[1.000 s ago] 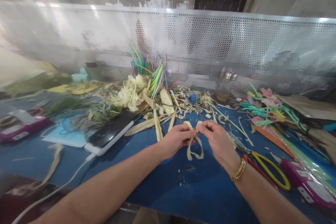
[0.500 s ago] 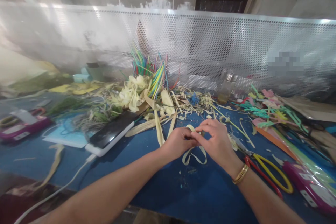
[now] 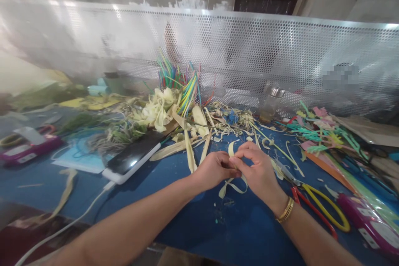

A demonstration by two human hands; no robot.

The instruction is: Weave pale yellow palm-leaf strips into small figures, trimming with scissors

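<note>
A pale, cream-coloured strip, thin and ribbon-like, curls up between my hands, and its loose ends loop below them over the blue tabletop. My left hand pinches the strip with its fingers pressed together. Close against it, my right hand grips the same strip between thumb and forefinger. The fingertips hide where the strip is held. Right of my right hand lies a pair of scissors with one red and one yellow handle. Dried pale husk strips lie just beyond my left hand.
A phone with a white cable lies at left. Pale husk flowers and coloured pipe cleaners stand behind. A glass bottle stands near the perforated metal screen. Purple power strips lie at both sides.
The strip's upper end now rises higher above my fingers, and its lower loop has shifted. Both hands stay close together in a pinch. The view has shifted slightly.
</note>
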